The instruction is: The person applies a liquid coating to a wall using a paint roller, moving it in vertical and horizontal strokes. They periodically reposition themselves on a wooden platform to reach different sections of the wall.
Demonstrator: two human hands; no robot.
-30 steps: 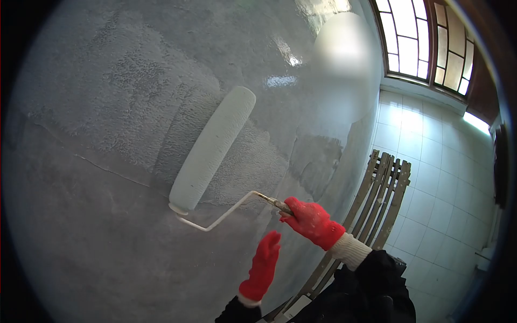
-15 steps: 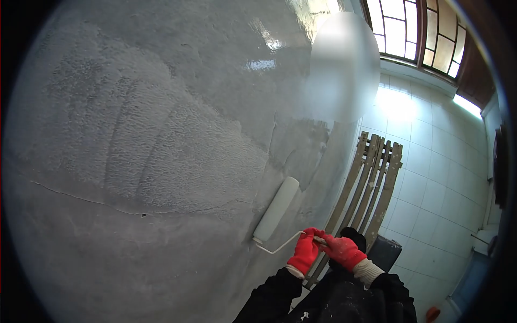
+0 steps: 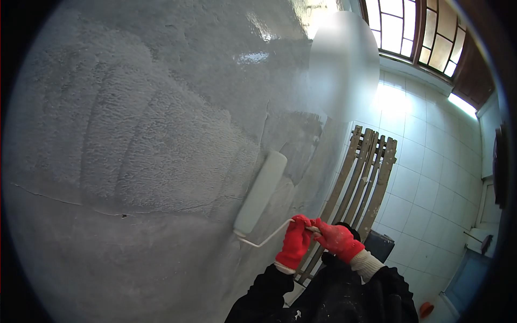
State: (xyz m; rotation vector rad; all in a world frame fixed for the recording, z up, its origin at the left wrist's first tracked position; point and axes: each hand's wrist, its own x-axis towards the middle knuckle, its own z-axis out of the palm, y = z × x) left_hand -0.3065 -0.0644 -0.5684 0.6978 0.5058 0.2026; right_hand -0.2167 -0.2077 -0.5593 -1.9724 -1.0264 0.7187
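A paint roller with a long pale sleeve lies against the grey wall, beside a patch of rough, stippled texture. Its bent wire frame runs down to the handle. My left hand, in a red glove, is closed round the handle close to the wire. Just right of it, my right hand, also red-gloved with a cream cuff, grips the same handle. The palms and most of the handle are hidden by the gloves.
A slatted wooden bench stands below and right of the wall, with a dark box beside it. Pale tiles cover the surface beyond. Barred windows are at the top right, and an orange object is at the bottom right.
Both hands and the roller have moved left and slightly up in the view. The roller now lies nearer the textured patch, and the background has shifted slightly left.
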